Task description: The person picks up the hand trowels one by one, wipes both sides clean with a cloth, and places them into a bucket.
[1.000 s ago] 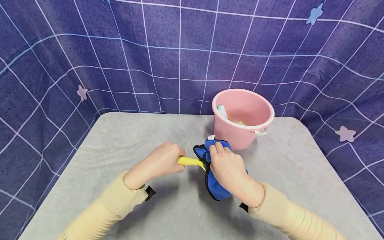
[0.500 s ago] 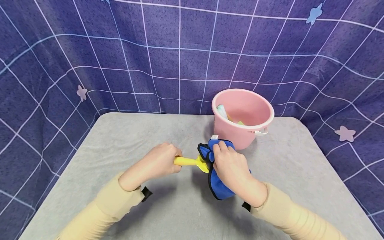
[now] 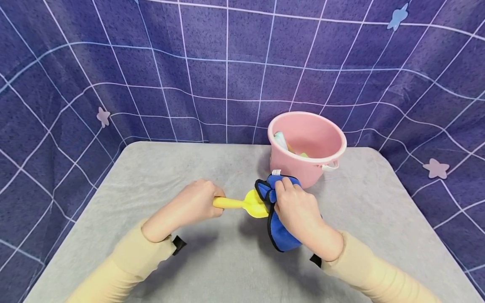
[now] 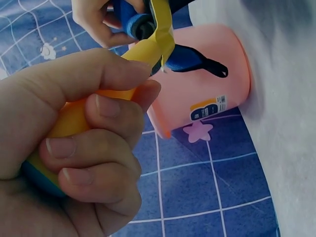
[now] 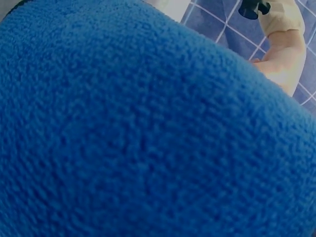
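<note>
My left hand [image 3: 198,202] grips the handle of a yellow toy shovel [image 3: 255,205], fingers curled round it in the left wrist view. The shovel points right, and the tip of its blade is hidden in the folds of a blue cloth [image 3: 282,233] with black edging. With my right hand [image 3: 299,210] I hold that cloth bunched from above, around the blade's end. A white tag sticks up at the cloth's top. In the right wrist view the blue cloth [image 5: 148,128] fills most of the picture and hides the right fingers.
Just behind the cloth stands a pink bucket [image 3: 307,168] with a white handle, a white-and-mint item [image 3: 281,141] and something yellow-green inside. Grey fabric covers the table [image 3: 170,168]. A blue gridded curtain [image 3: 208,75] hangs behind and at both sides.
My left hand has moved left, drawing the shovel out so more of its yellow blade shows. My right hand and the cloth have shifted slightly right.
</note>
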`<state>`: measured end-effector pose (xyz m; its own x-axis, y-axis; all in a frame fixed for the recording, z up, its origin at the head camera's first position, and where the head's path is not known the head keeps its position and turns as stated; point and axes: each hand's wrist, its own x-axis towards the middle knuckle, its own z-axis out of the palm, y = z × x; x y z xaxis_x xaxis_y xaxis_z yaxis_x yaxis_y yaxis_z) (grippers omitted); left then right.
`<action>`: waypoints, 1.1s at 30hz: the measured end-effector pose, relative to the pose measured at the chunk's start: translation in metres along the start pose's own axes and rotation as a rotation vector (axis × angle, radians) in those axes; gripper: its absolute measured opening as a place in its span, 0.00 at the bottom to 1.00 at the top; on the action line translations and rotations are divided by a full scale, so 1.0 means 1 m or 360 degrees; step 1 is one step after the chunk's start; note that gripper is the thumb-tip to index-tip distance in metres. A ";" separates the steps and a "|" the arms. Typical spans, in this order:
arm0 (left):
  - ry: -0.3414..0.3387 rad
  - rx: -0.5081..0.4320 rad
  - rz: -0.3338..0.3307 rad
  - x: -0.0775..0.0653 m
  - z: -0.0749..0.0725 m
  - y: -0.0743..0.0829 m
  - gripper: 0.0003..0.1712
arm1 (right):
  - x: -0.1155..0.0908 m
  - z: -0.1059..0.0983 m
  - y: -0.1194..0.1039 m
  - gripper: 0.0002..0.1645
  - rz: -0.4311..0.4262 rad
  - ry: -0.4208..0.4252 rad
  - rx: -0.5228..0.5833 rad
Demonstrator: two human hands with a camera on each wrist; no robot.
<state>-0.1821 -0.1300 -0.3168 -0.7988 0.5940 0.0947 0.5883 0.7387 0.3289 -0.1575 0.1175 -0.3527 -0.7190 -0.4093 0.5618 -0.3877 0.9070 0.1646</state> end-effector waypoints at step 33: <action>0.0032 -0.0203 -0.0092 -0.025 -0.018 -0.019 0.09 | -0.012 -0.005 0.028 0.16 0.0242 -0.0105 0.0176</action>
<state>-0.1756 -0.1644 -0.3085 -0.8341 0.5441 0.0906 0.5214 0.7244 0.4510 -0.1565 0.1480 -0.3507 -0.8089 -0.2770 0.5185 -0.3300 0.9439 -0.0105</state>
